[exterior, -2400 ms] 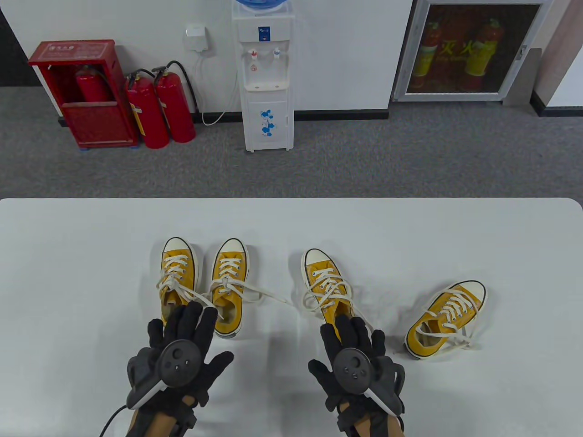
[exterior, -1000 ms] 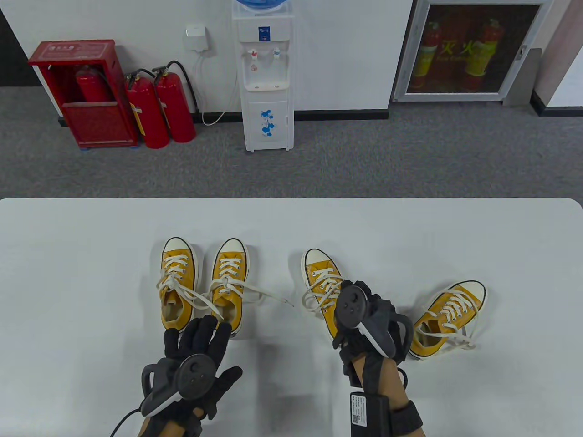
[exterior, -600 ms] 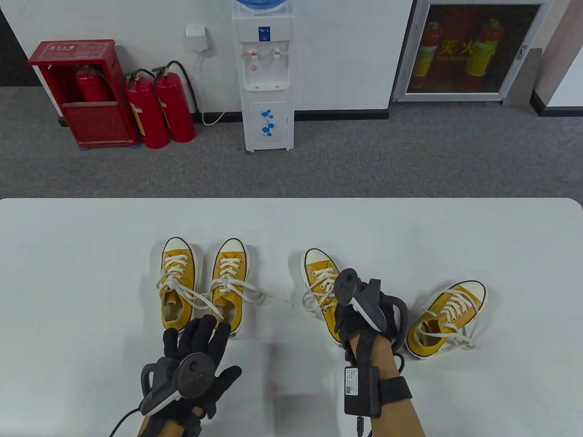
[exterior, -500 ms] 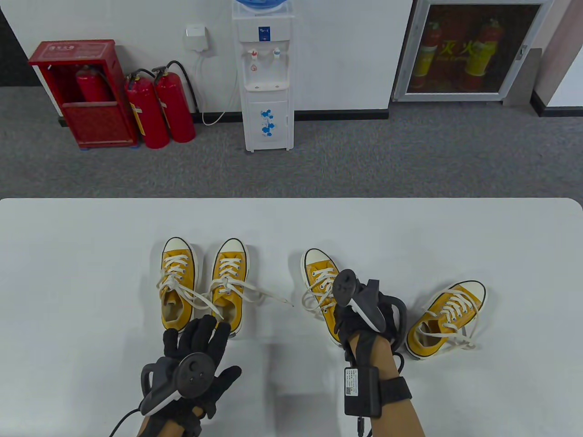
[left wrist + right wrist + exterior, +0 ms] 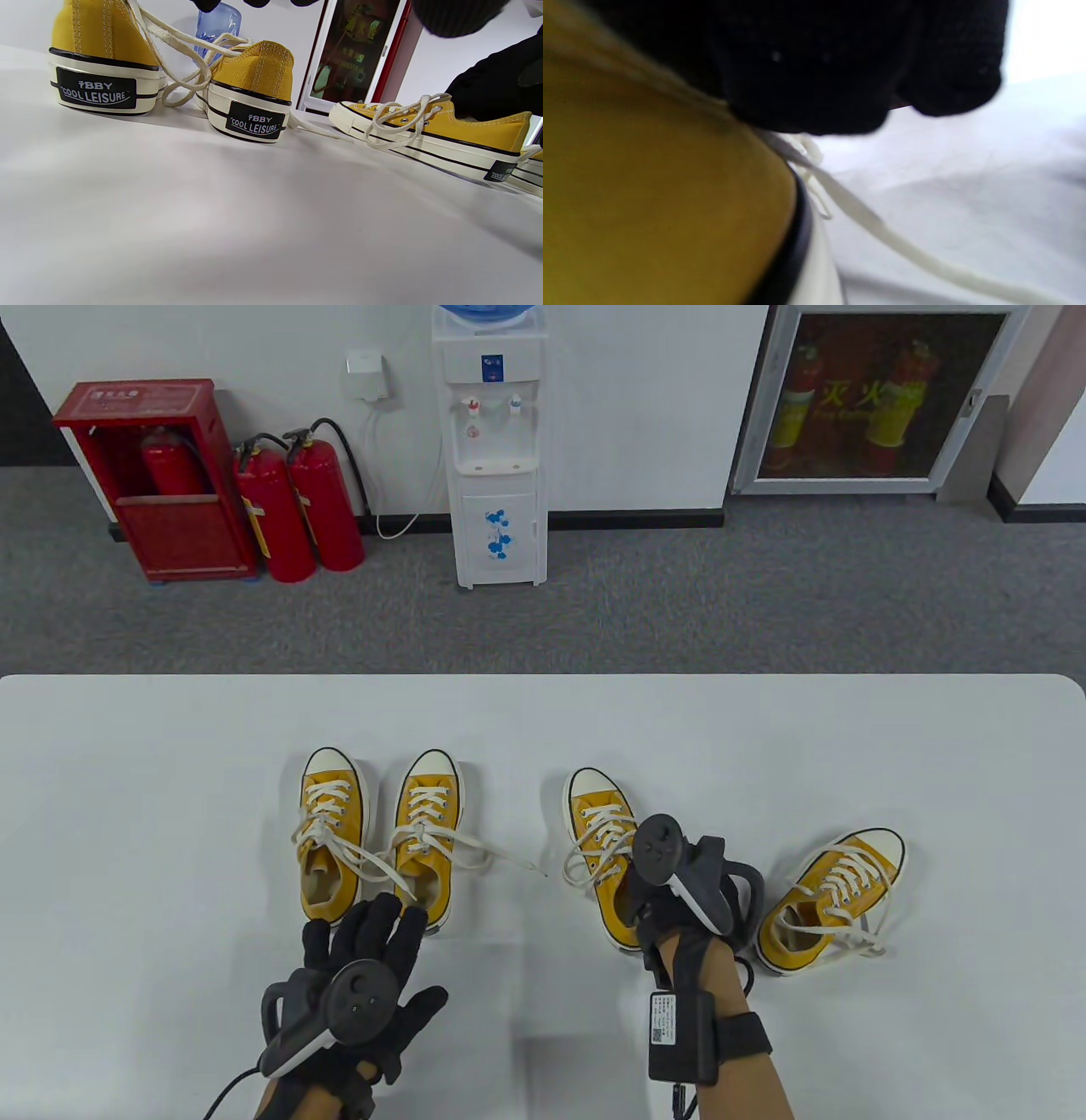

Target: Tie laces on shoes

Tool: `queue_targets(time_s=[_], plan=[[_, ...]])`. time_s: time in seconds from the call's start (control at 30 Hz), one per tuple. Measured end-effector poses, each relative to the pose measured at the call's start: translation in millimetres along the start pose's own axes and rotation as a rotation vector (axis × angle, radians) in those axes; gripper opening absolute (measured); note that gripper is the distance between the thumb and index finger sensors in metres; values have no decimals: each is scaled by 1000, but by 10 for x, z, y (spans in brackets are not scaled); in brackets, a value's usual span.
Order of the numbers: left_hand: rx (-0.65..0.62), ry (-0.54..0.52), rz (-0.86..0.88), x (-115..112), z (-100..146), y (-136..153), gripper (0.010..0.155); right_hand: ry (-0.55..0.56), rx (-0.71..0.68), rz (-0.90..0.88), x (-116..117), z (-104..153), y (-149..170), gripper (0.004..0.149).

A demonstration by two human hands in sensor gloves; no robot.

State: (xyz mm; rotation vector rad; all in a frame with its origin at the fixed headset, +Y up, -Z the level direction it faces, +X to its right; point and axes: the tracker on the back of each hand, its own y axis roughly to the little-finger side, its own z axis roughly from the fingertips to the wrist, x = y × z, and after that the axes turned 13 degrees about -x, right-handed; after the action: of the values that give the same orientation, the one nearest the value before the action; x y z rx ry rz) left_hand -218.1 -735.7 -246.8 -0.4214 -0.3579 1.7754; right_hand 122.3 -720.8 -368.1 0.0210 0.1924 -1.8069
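The right hand [image 5: 679, 891] is curled down on the heel of the third yellow sneaker [image 5: 604, 848], likely to hold it for tying, while the left hand [image 5: 356, 976] lies flat and open on the tabletop [image 5: 170, 831] at 6 o'clock from the left pair [image 5: 377, 831].

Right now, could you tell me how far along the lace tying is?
Nothing looks tied: all four yellow shoes show loose laces. In hand: the right hand is on the third shoe from the left, though its grip is hidden. The left hand lies flat and open on the table. All four bows remain.
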Motion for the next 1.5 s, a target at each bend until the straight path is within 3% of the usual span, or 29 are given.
queue_targets(time_s=[0.37, 0.73, 1.3, 1.5], plan=[[2, 1, 3, -1, -4, 9, 88, 73, -87, -160, -234, 237, -233, 45], [10, 5, 11, -5, -4, 19, 88, 111, -142, -345, -252, 605, -476, 45], [14, 14, 16, -15, -8, 28, 88, -10, -233, -392, 131, 873, -683, 45], [14, 21, 21, -20, -10, 30, 87, -135, -236, -375, 299, 921, -667, 46]])
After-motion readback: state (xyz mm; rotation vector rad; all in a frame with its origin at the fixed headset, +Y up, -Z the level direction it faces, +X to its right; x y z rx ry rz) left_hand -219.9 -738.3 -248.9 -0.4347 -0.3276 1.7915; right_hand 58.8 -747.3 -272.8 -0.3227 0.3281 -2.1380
